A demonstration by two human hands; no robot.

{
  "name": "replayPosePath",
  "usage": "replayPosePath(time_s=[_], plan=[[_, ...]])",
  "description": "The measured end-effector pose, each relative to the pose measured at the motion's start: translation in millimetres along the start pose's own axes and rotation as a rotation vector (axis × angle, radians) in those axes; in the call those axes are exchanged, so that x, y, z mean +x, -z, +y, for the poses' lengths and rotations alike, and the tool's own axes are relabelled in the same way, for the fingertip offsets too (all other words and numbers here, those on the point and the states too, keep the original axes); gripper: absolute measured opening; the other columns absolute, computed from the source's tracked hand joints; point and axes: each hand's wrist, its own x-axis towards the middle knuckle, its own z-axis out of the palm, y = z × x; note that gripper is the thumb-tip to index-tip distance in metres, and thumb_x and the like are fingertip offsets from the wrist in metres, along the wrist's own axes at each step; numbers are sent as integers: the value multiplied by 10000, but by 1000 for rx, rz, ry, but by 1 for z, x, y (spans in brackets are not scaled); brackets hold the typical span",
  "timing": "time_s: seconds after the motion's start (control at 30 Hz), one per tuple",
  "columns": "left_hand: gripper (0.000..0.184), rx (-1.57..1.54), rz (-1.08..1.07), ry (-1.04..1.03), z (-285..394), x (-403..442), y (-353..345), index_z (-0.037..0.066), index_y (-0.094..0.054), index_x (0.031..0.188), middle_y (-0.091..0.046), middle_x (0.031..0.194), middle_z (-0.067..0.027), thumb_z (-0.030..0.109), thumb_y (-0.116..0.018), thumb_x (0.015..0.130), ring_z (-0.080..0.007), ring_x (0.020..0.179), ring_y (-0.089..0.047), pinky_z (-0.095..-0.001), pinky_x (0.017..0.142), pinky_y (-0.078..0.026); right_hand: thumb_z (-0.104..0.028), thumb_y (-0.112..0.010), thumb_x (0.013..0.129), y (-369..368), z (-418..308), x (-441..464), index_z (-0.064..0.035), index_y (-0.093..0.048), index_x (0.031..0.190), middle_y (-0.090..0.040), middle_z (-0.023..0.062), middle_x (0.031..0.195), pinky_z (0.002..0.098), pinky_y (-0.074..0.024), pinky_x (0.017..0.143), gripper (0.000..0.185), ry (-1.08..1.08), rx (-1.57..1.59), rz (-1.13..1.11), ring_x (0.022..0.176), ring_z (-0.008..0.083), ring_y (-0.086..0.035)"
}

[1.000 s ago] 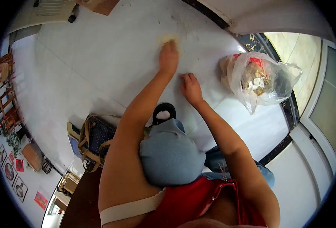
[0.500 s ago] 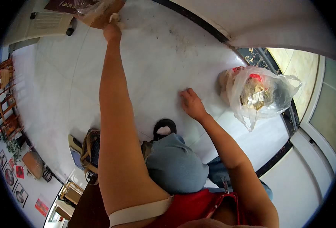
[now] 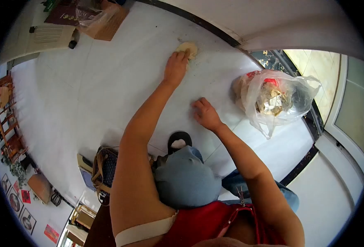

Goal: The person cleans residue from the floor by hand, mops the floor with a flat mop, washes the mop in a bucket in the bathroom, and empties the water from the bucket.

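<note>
My left hand [image 3: 176, 68] presses a crumpled pale yellowish cloth [image 3: 189, 50] against the white tiled floor [image 3: 87, 86], fingers closed over its near side. Dark specks of dirt lie on the tiles around the cloth. Nearer to me, my right hand [image 3: 207, 115] hovers low over or rests on the floor; which of the two I cannot tell. Its fingers are loosely bent and a little apart, with nothing seen in them. To the right of that hand stands a clear plastic bag [image 3: 268, 99] with crumpled waste inside.
A cardboard box [image 3: 111, 25] with plastic on it is at the upper left. A dark patterned handbag [image 3: 108, 164] sits left of my knee. My shoe [image 3: 179, 140] is below the hands. A wall with a dark skirting [image 3: 198, 24] runs along the top, toward a doorway at right.
My left hand has swept the cloth from beside the cardboard box rightward and nearer, onto the dirty patch. My right hand has barely moved. The view has shifted slightly.
</note>
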Motion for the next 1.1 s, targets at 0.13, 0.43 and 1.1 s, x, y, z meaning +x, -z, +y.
replayPosePath(time_s=[0.13, 0.43, 1.1], plan=[[366, 438, 319, -79, -61, 16, -27, 21, -576, 1206, -589, 1016, -124, 62, -509, 848, -302, 942, -548, -408, 891, -433, -83, -630, 764, 1, 4, -1, -66, -575, 1081, -504, 161, 1090, 418, -480, 880, 322, 50, -17, -9, 1025, 356, -541], [341, 525, 26, 201, -124, 121, -21, 80, -558, 1222, -564, 1131, -99, 118, -540, 884, -306, 985, -540, -391, 860, -486, -112, -623, 776, -2, 3, -2, -73, -571, 1083, -503, 162, 1100, 418, -485, 876, 313, 5, 37, 5, 1021, 360, -546], [413, 99, -13, -46, -29, 61, 24, 127, -586, 1233, -585, 1116, -78, 20, -503, 843, -300, 967, -549, -377, 842, -491, -106, -627, 752, -9, 10, -3, -53, -575, 997, -515, 162, 1013, 426, -483, 831, 256, 72, 17, 60, 962, 363, -551]])
